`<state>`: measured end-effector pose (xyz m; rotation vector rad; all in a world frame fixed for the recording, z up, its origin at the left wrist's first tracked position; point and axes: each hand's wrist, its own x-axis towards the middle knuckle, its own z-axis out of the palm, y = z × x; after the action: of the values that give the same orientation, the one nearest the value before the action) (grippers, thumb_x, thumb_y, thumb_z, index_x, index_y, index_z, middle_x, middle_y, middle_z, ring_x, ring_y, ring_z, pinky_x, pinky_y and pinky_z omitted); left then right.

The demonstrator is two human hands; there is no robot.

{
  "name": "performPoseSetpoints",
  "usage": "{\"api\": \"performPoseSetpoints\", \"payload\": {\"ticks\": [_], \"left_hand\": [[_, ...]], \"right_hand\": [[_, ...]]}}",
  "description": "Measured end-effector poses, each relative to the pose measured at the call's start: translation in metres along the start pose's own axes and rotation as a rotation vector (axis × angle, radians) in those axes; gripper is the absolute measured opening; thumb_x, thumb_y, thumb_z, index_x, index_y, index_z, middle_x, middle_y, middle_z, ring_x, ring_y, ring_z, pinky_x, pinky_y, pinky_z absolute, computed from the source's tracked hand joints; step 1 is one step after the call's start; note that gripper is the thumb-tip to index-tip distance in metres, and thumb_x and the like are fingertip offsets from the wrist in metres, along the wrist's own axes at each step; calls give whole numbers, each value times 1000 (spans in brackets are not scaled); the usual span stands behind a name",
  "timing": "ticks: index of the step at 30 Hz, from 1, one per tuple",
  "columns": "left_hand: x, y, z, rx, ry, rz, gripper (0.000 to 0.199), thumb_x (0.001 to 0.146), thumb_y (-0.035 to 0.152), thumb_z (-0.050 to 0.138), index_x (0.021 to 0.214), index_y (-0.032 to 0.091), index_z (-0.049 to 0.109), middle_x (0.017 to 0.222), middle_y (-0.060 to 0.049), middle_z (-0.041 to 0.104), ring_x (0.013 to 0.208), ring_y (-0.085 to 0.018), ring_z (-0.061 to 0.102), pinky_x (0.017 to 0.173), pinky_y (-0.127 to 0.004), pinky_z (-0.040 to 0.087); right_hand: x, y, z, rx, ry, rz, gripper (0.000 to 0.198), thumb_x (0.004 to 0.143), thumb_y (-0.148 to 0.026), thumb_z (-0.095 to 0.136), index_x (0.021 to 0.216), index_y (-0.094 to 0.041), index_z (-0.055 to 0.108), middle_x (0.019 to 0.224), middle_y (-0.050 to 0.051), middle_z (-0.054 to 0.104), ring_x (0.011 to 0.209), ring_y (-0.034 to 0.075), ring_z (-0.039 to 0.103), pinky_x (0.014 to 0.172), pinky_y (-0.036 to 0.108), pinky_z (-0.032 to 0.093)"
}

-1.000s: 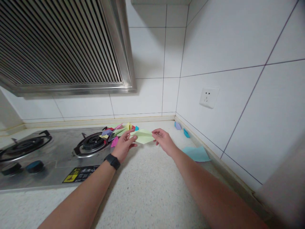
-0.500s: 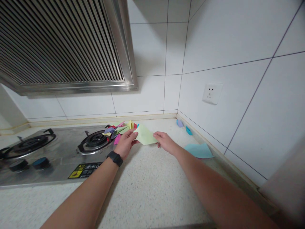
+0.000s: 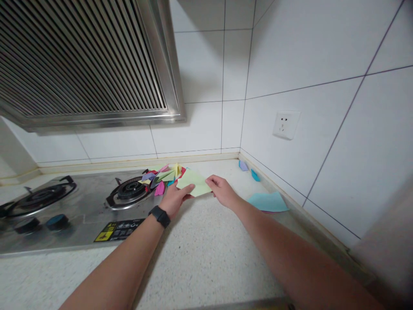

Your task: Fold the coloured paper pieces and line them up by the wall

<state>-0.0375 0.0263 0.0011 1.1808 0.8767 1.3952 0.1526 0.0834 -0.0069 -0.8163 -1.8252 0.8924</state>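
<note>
A sheet of pale green paper [image 3: 194, 182] is held up just over the counter between both hands. My left hand [image 3: 177, 198], with a black watch on the wrist, grips its left side, thumb lying on top and fingers underneath. The right corner is pinched between thumb and fingers of my right hand [image 3: 222, 190]. Close behind my left hand lies a pile of folded coloured papers [image 3: 164, 175], in pink, yellow, green, purple, red and blue, partly over the stove edge.
A gas stove [image 3: 87, 206] with two burners fills the left, below a range hood [image 3: 97, 116]. Light blue paper sheets [image 3: 269, 202] lie right on the speckled counter [image 3: 200, 258]. Small folded purple [image 3: 243, 165] and blue papers [image 3: 255, 175] rest by the wall, under a socket [image 3: 287, 125].
My left hand has shifted its hold on the green paper, its thumb now reaching further over the sheet. The paper's left part has tilted lower. My right hand keeps its pinch.
</note>
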Motion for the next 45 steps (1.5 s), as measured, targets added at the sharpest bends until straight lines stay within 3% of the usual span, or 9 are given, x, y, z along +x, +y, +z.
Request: {"api": "performPoseSetpoints", "payload": {"ticks": [7, 15, 19, 23, 27, 34, 38, 42, 45], "left_hand": [[1, -2, -1, -8, -21, -6, 43, 75, 35, 75, 110, 13, 65, 115, -14, 67, 91, -19, 66, 68, -24, 53], [3, 2, -3, -75, 33, 1, 42, 73, 35, 76, 107, 13, 65, 111, -13, 69, 87, -20, 67, 66, -25, 51], [7, 0, -8, -61, 37, 31, 46, 72, 39, 76, 108, 13, 66, 107, -13, 70, 90, -23, 67, 72, -29, 52], [12, -4, -15, -2, 100, 42, 45, 70, 42, 77, 102, 11, 68, 101, -12, 71, 84, -20, 67, 67, -26, 50], [14, -5, -18, 21, 173, 55, 42, 73, 43, 75, 100, 13, 67, 99, -10, 70, 74, -13, 63, 60, -20, 48], [7, -6, -11, 54, 57, -32, 44, 68, 37, 80, 104, 17, 65, 103, -10, 69, 86, -18, 67, 64, -23, 51], [8, -10, -10, 112, 54, -51, 36, 69, 37, 78, 95, 13, 68, 97, -12, 70, 80, -17, 67, 60, -22, 49], [7, -9, -11, 169, 44, -5, 33, 72, 36, 75, 95, 14, 68, 92, -9, 70, 73, -15, 64, 56, -21, 47], [5, -7, -10, 185, 22, 30, 33, 73, 38, 73, 96, 15, 66, 88, -7, 70, 71, -14, 63, 56, -20, 45]], "right_hand": [[0, -3, -1, 83, 17, 102, 42, 85, -56, 52, 65, -19, 53, 50, -4, 44, 46, 11, 40, 44, 24, 29], [2, -11, -3, 188, -11, 81, 42, 78, -56, 60, 62, -19, 54, 49, -5, 43, 46, 9, 37, 43, 23, 26], [3, -6, -7, 186, -90, 97, 35, 77, -50, 64, 67, -17, 58, 51, -5, 45, 47, 8, 38, 43, 22, 28], [4, 7, -11, 147, -185, 134, 24, 76, -40, 65, 82, -16, 63, 64, -2, 56, 50, 8, 44, 44, 20, 33], [5, 17, -11, 68, -148, 155, 22, 76, -36, 65, 86, -17, 62, 72, 0, 60, 53, 9, 46, 44, 20, 34], [3, 11, -5, -3, -6, 10, 22, 76, -36, 65, 90, -19, 60, 71, -2, 56, 60, 11, 48, 52, 22, 37], [-2, 6, -3, 21, -76, -12, 33, 72, -38, 71, 98, -20, 60, 83, 0, 60, 63, 11, 48, 52, 22, 38], [-4, 6, -3, 59, -148, 63, 25, 82, -42, 59, 91, -19, 61, 73, -1, 57, 55, 10, 46, 48, 22, 34], [-5, 6, -2, -22, -175, 30, 18, 82, -35, 59, 81, -17, 62, 66, -2, 55, 58, 11, 48, 52, 23, 36]]}}
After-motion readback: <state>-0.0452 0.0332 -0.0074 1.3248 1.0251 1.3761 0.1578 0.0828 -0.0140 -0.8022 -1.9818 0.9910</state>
